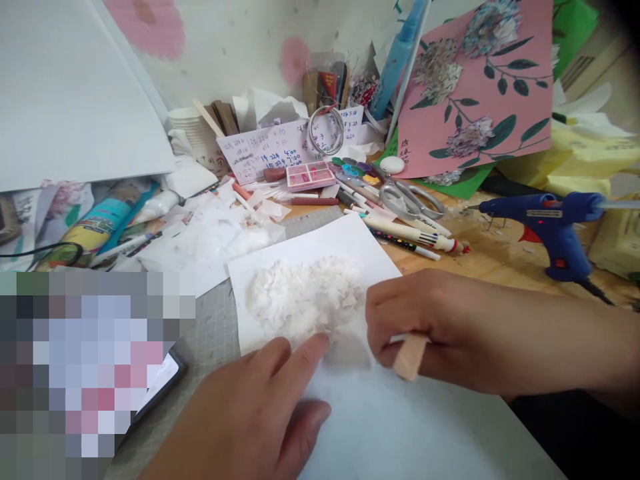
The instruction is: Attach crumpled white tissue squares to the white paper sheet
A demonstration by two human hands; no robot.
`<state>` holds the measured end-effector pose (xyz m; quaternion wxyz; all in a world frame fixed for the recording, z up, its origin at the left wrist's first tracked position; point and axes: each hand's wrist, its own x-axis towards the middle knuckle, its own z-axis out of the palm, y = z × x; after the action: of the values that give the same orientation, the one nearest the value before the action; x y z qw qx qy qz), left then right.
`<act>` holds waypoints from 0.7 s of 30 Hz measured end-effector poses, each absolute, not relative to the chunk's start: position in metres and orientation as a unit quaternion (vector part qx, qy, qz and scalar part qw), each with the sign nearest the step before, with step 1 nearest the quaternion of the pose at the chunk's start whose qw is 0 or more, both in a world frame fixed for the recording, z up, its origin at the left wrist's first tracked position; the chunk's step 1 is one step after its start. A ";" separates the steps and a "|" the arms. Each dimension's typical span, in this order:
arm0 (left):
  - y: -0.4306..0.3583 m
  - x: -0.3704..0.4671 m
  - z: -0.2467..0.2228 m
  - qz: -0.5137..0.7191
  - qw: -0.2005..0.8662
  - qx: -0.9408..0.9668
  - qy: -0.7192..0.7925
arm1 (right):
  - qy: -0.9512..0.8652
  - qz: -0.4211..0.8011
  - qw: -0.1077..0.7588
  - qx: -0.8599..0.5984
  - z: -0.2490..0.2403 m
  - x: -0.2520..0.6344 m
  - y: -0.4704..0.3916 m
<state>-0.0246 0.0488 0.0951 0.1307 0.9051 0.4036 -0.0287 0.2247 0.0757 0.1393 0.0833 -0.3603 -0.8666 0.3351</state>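
Note:
A white sheet of paper [370,420] lies in front of me on a grey cutting mat [213,333]. Two fluffy clumps of ruffled white paper shreds [280,293] rest on its upper part. My left hand [250,413] reaches in from below, its index fingertip at the near edge of the clumps and the thumb apart. Beside the clumps on the right, my right hand [425,317] is closed round a flat wooden craft stick [411,358]. The stick's near end sticks out below the fist; its other end is hidden.
A blue glue gun [560,227] stands at the right, near scissors [410,200] and several pens [400,230]. A pink card with paper flowers [530,113] leans behind. White scraps [200,233] cover the left back. A phone, partly blurred out [160,383], lies left.

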 end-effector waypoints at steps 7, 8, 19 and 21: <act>0.044 -0.022 0.099 -0.031 0.118 0.899 0.420 | -0.873 0.298 0.085 -0.377 0.127 0.211 0.083; 0.044 -0.022 0.099 -0.027 0.119 0.900 0.419 | -0.871 0.308 0.080 -0.374 0.129 0.211 0.083; 0.045 -0.024 0.101 0.011 0.138 0.892 0.430 | -0.864 0.365 0.027 -0.347 0.139 0.215 0.087; 0.044 -0.025 0.100 0.015 0.134 0.893 0.429 | -0.867 0.341 0.042 -0.362 0.136 0.212 0.087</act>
<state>-0.0245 0.0444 0.1002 0.1339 0.8934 0.4286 0.0146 0.2118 0.0865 0.1357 0.0422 -0.3616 -0.8666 0.3413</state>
